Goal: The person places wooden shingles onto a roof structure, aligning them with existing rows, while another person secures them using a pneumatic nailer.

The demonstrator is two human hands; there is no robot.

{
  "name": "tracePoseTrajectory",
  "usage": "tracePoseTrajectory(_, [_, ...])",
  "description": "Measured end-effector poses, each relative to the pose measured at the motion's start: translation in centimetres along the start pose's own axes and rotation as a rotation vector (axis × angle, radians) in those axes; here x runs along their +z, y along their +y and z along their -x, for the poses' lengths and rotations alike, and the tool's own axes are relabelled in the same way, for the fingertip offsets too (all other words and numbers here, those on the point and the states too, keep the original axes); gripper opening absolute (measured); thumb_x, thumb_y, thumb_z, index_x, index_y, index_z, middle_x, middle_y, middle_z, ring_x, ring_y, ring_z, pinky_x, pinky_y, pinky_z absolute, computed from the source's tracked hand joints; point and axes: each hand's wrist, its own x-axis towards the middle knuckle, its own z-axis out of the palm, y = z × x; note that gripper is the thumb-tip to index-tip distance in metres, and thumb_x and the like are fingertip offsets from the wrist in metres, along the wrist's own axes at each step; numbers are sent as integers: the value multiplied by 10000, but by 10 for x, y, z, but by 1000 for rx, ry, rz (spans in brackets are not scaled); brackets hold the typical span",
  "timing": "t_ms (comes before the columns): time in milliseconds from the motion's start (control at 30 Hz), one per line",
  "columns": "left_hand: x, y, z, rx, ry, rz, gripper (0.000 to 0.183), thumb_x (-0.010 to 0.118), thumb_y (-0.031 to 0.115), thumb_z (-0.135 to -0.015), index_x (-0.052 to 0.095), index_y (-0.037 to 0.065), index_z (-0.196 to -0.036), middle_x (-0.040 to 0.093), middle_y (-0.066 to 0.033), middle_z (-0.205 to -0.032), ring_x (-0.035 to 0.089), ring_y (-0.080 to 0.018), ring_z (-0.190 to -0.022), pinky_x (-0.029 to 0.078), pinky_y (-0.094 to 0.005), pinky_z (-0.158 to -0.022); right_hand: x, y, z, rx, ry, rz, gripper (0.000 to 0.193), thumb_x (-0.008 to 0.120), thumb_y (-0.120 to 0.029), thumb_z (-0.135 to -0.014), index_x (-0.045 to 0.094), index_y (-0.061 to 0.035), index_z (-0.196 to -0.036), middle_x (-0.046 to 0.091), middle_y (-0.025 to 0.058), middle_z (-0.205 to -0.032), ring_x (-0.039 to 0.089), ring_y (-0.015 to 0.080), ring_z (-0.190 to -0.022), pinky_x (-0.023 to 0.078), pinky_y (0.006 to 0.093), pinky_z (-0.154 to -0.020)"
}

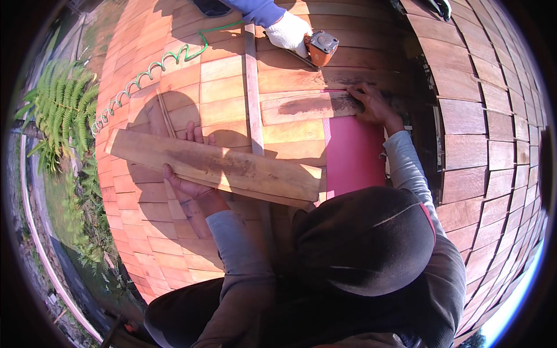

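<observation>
My left hand [196, 190] is wrapped around a small stack of long wooden shingles [214, 165], the thumb near me and the fingertips showing past the far edge. The stack slants over the roof, and its top face has a dark stain. Farther right, my right hand [376, 107] grips the right end of a stained wooden shingle [310, 108]. That shingle lies flat, its left end by a narrow wooden batten [253, 87] and its right part over pink underlay sheet [355, 156]. A dark cap [365, 240] hides the roof in the lower middle.
Beyond my right hand, another person's white-gloved hand [288, 32] holds an orange nail gun [322, 49] against the shingles. A coiled green air hose [168, 60] runs leftward. Right of the underlay is a dark gap [426, 116], then another shingled slope [464, 126]. Ferns [64, 104] grow beyond the left roof edge.
</observation>
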Motion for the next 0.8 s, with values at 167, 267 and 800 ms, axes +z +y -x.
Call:
tracePoseTrajectory(167, [-2, 4, 2, 33, 46, -4, 1006, 546, 600, -902, 229, -78, -1574, 174, -267, -1674, 370, -354, -1485, 163, -614, -1235, 13, -6, 14, 0, 136, 58, 775, 825, -162, -659, 612, -102, -1402, 521, 129, -1423, 476, 362, -1340, 417, 444, -1132])
tracePoseTrajectory(267, [-4, 2, 2, 39, 57, -18, 1021, 549, 606, -897, 211, -73, -1581, 172, -262, -1675, 376, -352, -1481, 163, -611, -1237, 23, -34, 28, 25, 156, -24, 702, 827, -189, -716, 625, -99, -1383, 538, 124, -1410, 486, 360, -1327, 429, 451, -1119])
tracePoseTrajectory(800, [1, -1, 2, 19, -123, 215, 972, 562, 567, -906, 247, -80, -1560, 271, -301, -1621, 450, -364, -1421, 361, -605, -1130, 38, -220, 49, -42, -225, -387, 208, 619, -296, -944, 696, -107, -985, 731, 160, -859, 713, 382, -821, 561, 495, -706])
